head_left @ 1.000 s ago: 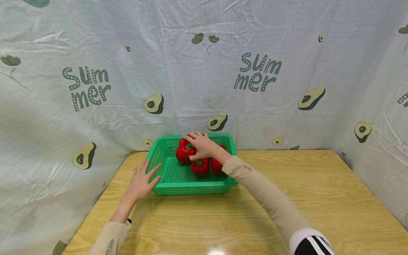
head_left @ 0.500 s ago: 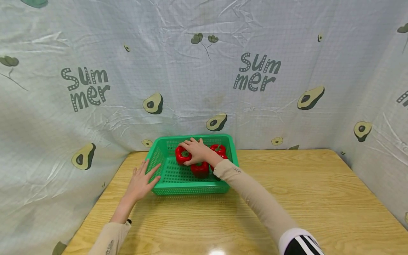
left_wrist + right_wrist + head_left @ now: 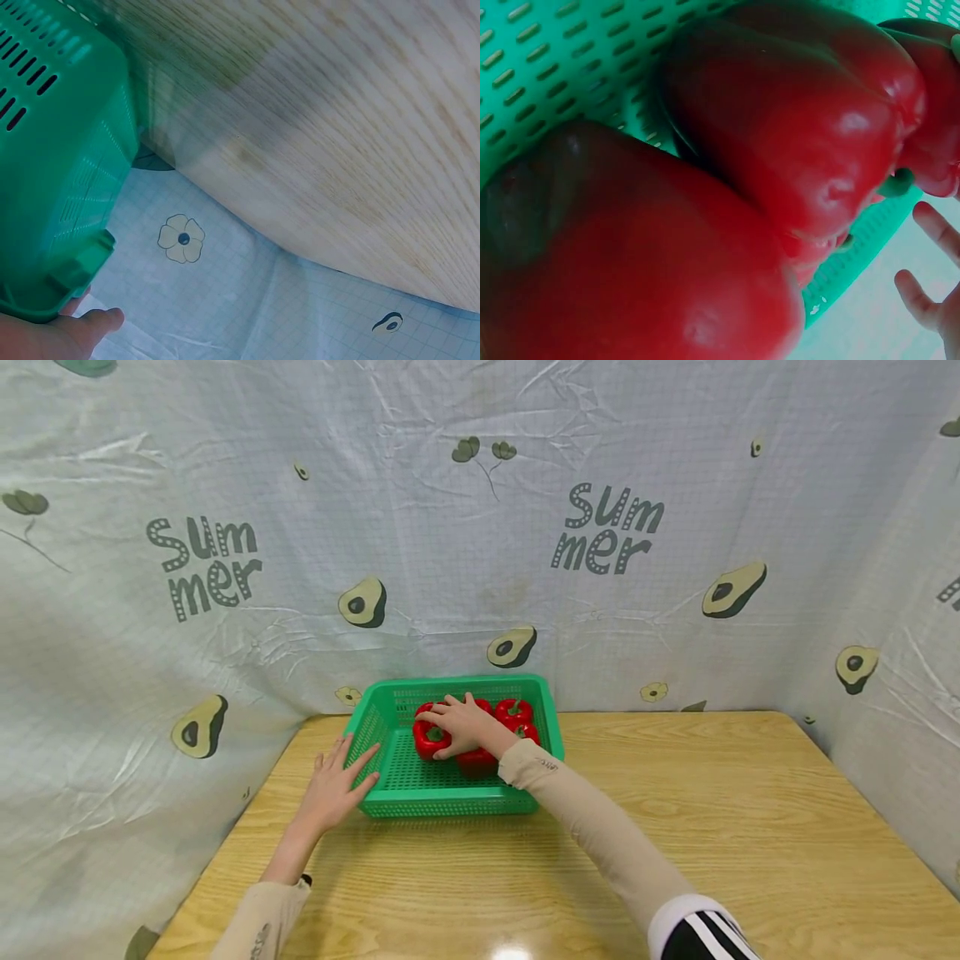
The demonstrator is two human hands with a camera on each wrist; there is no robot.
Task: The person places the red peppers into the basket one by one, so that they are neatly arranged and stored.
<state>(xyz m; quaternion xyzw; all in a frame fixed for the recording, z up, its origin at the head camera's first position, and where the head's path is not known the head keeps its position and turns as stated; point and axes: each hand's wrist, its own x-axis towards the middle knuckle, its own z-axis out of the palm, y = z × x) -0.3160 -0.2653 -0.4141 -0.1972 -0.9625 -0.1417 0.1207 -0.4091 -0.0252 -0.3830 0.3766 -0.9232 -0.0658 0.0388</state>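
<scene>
Several red bell peppers stand in a green plastic basket (image 3: 450, 793). My right hand (image 3: 467, 727) reaches over the leftmost bell pepper (image 3: 432, 742), holding it with the thumb at its near side and fingers across its far side. A second bell pepper (image 3: 477, 764) sits below that wrist, partly covered by the hand and sleeve. In the right wrist view, large bell peppers (image 3: 795, 112) fill the foreground, and the fingers (image 3: 939, 232) show spread at the right edge. My left hand (image 3: 330, 789) rests on the basket's left side with its fingers spread and straight.
The basket stands near the back of a wooden table (image 3: 675, 827), close to a hanging cloth (image 3: 450, 552) printed with avocados and lettering. More bell peppers (image 3: 514, 710) sit at the basket's right side.
The right hand has come down from a raised bell pepper into the basket and shifted slightly nearer, with the leftmost bell pepper moving a little nearer too. The left hand has stayed in place.
</scene>
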